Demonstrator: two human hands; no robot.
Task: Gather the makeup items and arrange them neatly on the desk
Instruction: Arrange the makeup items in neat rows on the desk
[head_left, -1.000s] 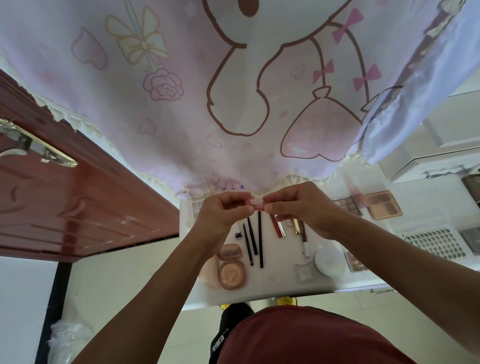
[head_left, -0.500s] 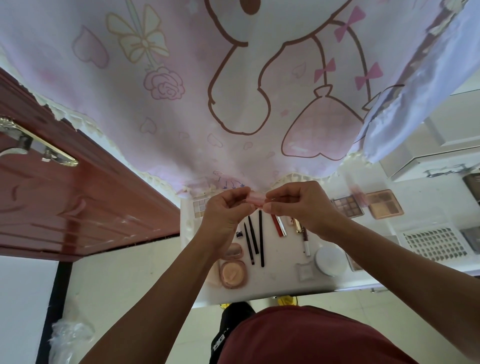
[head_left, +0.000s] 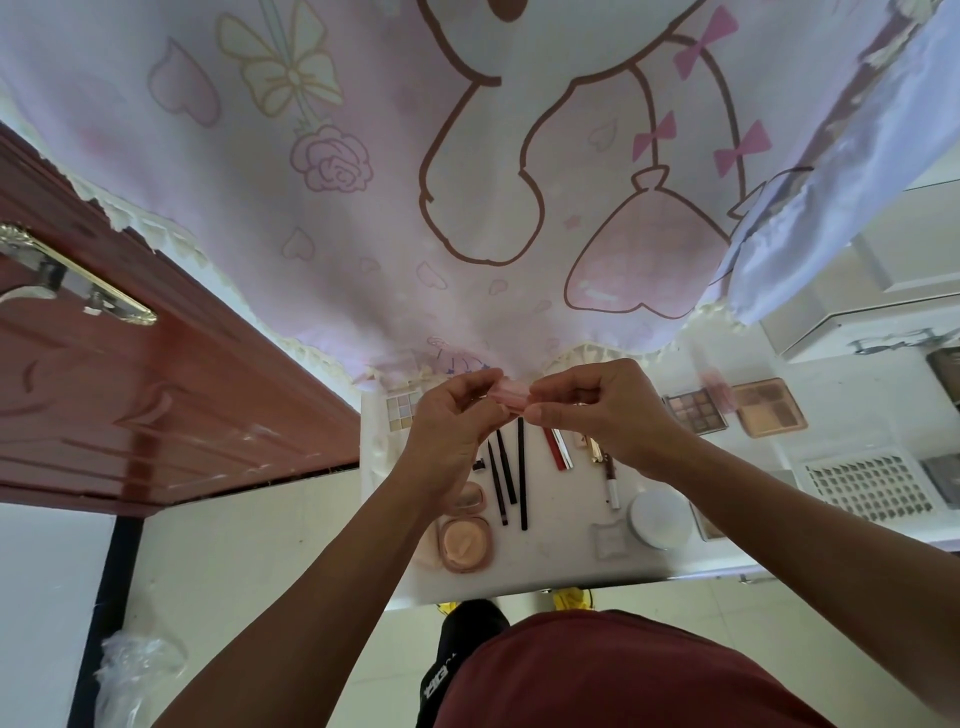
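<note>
We cannot tell just what the small pale pink makeup piece (head_left: 511, 393) is: only a short, blurred stretch shows between the fingertips. The left hand (head_left: 451, 431) pinches one end with thumb and curled fingers, and the right hand (head_left: 605, 415) pinches the other. The piece is held in the air over the far part of the white desk top (head_left: 550, 556), just before the hem of the pink cartoon-printed curtain (head_left: 363, 208).

The left hand hides the upper ends of the thin black pencils (head_left: 521, 483). The right hand covers the tops of the red and silver tubes (head_left: 558, 452) and of a slim gold-and-white pen (head_left: 611, 486). Dark items at the right edge are cut off.

The open round rose-gold compact (head_left: 464, 543), its far part under the left wrist, holds a peach pad or powder. A pale eyeshadow palette (head_left: 401, 410), half behind the left hand, shows rows of light pans. A brown-toned eyeshadow palette (head_left: 693, 413) and a square rose-gold palette (head_left: 771, 410) lie open beside each other. We cannot see what the white lattice-faced plastic basket (head_left: 872, 486) holds.
</note>
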